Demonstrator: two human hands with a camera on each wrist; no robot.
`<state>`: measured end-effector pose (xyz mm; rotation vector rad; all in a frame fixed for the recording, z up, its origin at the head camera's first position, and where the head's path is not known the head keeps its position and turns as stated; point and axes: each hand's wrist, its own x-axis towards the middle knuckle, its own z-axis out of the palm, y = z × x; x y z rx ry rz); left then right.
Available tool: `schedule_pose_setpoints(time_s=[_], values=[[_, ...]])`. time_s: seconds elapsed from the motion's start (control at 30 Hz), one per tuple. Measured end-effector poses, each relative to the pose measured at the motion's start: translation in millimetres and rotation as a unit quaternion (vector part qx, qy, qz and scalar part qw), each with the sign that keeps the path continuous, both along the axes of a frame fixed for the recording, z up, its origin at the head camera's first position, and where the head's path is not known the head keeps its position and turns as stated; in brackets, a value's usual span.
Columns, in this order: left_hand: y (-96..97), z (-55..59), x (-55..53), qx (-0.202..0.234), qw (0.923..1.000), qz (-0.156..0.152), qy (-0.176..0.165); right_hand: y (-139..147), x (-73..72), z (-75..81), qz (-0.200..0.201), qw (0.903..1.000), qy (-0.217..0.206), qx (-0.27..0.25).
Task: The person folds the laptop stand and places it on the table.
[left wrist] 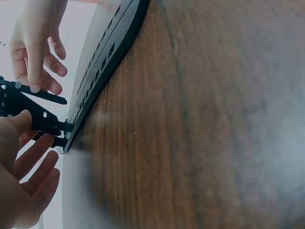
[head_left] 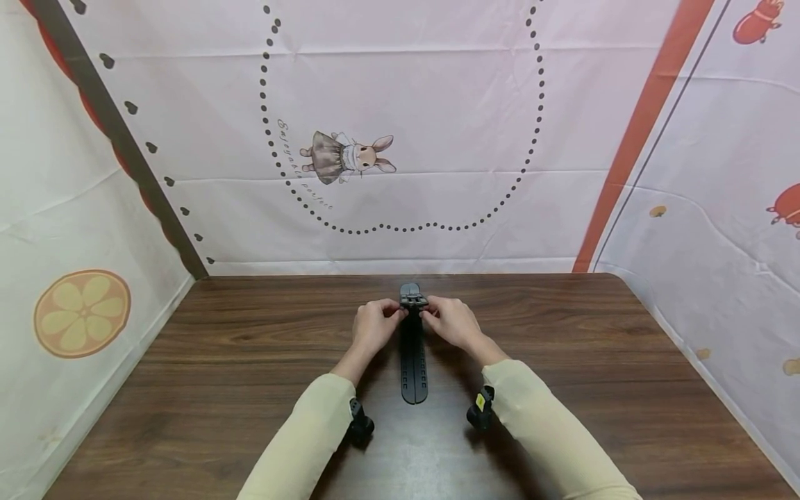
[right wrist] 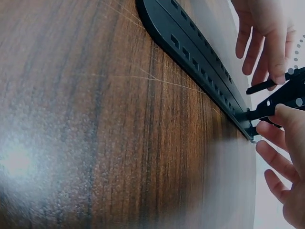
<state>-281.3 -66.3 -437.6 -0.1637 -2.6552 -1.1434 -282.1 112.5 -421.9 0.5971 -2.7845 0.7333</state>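
Observation:
A black folding stand point(head_left: 414, 361) lies on the table with its long, rounded, slotted base pointing towards me. At its far end a hinged upper section point(head_left: 410, 295) rises off the base. My left hand point(head_left: 375, 325) pinches the left side of that section between thumb and fingertips. On the opposite side, my right hand point(head_left: 455, 321) pinches it likewise. In the left wrist view, thin dark arms point(left wrist: 45, 95) stand out from the base point(left wrist: 102, 69). The right wrist view shows a row of square slots along the base point(right wrist: 190, 52).
The brown wooden table point(head_left: 250, 333) extends to both sides of the stand. Behind it hangs a pale printed cloth point(head_left: 437, 125), with more cloth at the left and right. A small black camera point(head_left: 359, 423) sits on the left wrist, another camera point(head_left: 481, 410) on the right.

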Motion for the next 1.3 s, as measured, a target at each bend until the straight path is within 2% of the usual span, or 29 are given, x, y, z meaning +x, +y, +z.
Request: schedule_pose_setpoints(time_s=[0.33, 0.67, 0.83, 1.07, 1.3], values=[[1.3, 3.3, -0.7, -0.007, 0.9999, 0.008, 0.006, 0.3, -3.4, -1.2, -0.006, 0.9986, 0.052, 0.009], [4.1, 3.6, -2.2, -0.001, 0.9997, 0.023, 0.001, -2.2, -2.8, -1.3, -0.027, 0.9962, 0.082, 0.0], [5.5, 4.4, -2.3, 0.003, 0.9994, 0.033, 0.003, -4.8, -2.4, -0.1, -0.051, 0.996, 0.074, -0.001], [8.7, 7.3, -1.4, 0.019, 0.9978, 0.062, 0.012, -9.6, -4.2, -1.0, -0.087, 0.9943, 0.059, -0.019], [10.1, 8.8, -3.9, 0.025, 0.9983, 0.05, 0.014, -10.3, -4.1, -1.3, -0.093, 0.9942, 0.052, -0.015]])
